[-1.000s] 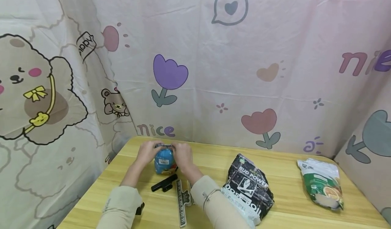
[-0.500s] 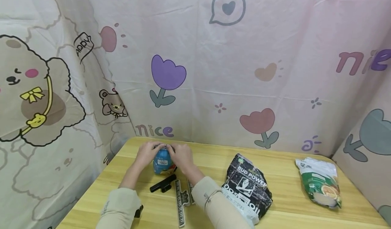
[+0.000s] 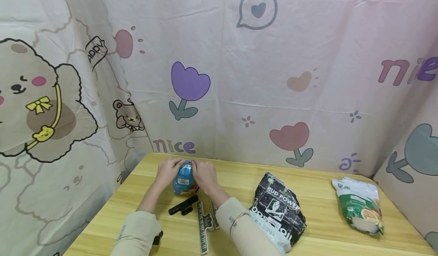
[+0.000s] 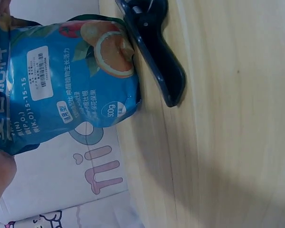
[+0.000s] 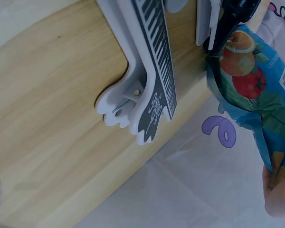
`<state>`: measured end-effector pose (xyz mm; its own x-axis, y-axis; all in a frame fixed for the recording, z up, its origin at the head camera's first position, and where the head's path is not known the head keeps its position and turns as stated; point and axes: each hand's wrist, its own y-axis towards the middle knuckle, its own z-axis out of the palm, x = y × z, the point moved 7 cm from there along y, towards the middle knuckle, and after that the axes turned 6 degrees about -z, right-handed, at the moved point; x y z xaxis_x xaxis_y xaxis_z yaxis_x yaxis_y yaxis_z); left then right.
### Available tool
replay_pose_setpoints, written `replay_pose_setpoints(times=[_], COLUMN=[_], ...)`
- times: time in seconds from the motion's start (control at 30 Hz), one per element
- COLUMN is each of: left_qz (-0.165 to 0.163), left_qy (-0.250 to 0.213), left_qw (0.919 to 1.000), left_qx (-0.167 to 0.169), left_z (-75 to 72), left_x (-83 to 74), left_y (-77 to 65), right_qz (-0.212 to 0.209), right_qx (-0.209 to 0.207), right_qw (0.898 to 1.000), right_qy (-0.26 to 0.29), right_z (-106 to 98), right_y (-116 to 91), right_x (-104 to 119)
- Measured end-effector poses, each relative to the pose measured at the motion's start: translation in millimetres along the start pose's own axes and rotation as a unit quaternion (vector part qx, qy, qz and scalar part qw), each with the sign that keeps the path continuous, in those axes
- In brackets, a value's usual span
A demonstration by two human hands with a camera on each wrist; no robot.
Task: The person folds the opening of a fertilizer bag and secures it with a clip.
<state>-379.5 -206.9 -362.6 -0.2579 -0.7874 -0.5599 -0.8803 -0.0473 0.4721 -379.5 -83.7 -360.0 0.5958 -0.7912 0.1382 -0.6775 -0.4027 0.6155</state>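
Observation:
A blue fertilizer bag (image 3: pixel 183 180) with fruit pictures stands upright near the table's back left. My left hand (image 3: pixel 168 171) grips one upper corner and my right hand (image 3: pixel 204 175) grips the other, thumbs on the side facing me. Between the thumbs, the bag's top edge shows. The left wrist view has the bag (image 4: pixel 61 85) with its barcode label, and part of my hand (image 4: pixel 1 171) at the top edge. From the right wrist, the bag's side (image 5: pixel 249 80) shows creased. A black sealing clip (image 3: pixel 184 205) lies just in front of the bag.
Nearer me lie a clip with a piano-key pattern (image 3: pixel 203 227) and a second one (image 3: pixel 214 213) partly behind my right sleeve. Another black object (image 3: pixel 157 238) pokes out beside the left sleeve. A black soil bag (image 3: pixel 278 210) and a green-and-white bag (image 3: pixel 362 206) lie to the right.
The thumbs came close together over the bag's top half a second ago and are now farther apart, showing more of the blue top. The bag stays in place.

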Motion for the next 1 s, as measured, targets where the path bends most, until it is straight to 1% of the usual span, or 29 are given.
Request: replay_pose_setpoints(times=[0.13, 0.23, 0.3, 0.4, 0.47, 0.57, 0.63, 0.73, 0.83, 0.87, 0.93, 1.0], left_qz=[0.01, 0.01, 0.009, 0.009, 0.01, 0.002, -0.003, -0.014, -0.03, -0.038, -0.055, -0.068], left_qy=[0.004, 0.007, 0.013, 0.021, 0.024, 0.014, 0.003, -0.026, -0.071, -0.086, -0.109, -0.124], left_qw=[0.9999, 0.9999, 0.9997, 0.9991, 0.999, 0.9992, 0.9991, 0.9977, 0.9929, 0.9909, 0.9876, 0.9855], left_qx=[-0.003, 0.008, 0.021, 0.035, 0.037, 0.037, 0.041, 0.061, 0.091, 0.096, 0.099, 0.094], left_z=[0.6, 0.0, -0.4, -0.2, -0.1, -0.3, -0.7, -1.0, -1.3, -1.9, -3.8, -5.8], left_x=[-1.4, -0.5, 0.1, 0.8, 0.7, 1.6, 2.1, 4.6, 10.1, 13.0, 19.0, 24.0], left_y=[-0.2, -0.1, 0.3, 1.0, 0.9, 1.1, 1.0, 0.7, -0.1, -0.3, -0.8, -0.9], right_qz=[0.01, 0.008, 0.01, 0.015, 0.019, 0.022, 0.022, 0.019, 0.007, 0.005, 0.009, 0.015], right_qx=[0.019, 0.019, 0.022, 0.027, 0.027, 0.028, 0.035, 0.057, 0.074, 0.077, 0.074, 0.065], right_qw=[1.0, 1.0, 1.0, 0.999, 0.999, 0.997, 0.994, 0.989, 0.984, 0.981, 0.976, 0.973], right_qy=[0.005, 0.01, 0.015, 0.028, 0.042, 0.074, 0.098, 0.133, 0.164, 0.178, 0.204, 0.223], right_z=[1.8, 1.6, 2.3, 2.9, 3.0, 2.6, 2.4, 2.1, 1.0, 0.2, -1.7, -3.1], right_y=[0.0, -0.4, -0.9, -1.8, -2.4, -3.2, -4.3, -6.4, -7.6, -7.7, -7.4, -6.6], right_x=[-1.8, -1.9, -2.6, -4.4, -5.7, -7.8, -9.5, -12.1, -15.3, -16.6, -20.1, -23.7])
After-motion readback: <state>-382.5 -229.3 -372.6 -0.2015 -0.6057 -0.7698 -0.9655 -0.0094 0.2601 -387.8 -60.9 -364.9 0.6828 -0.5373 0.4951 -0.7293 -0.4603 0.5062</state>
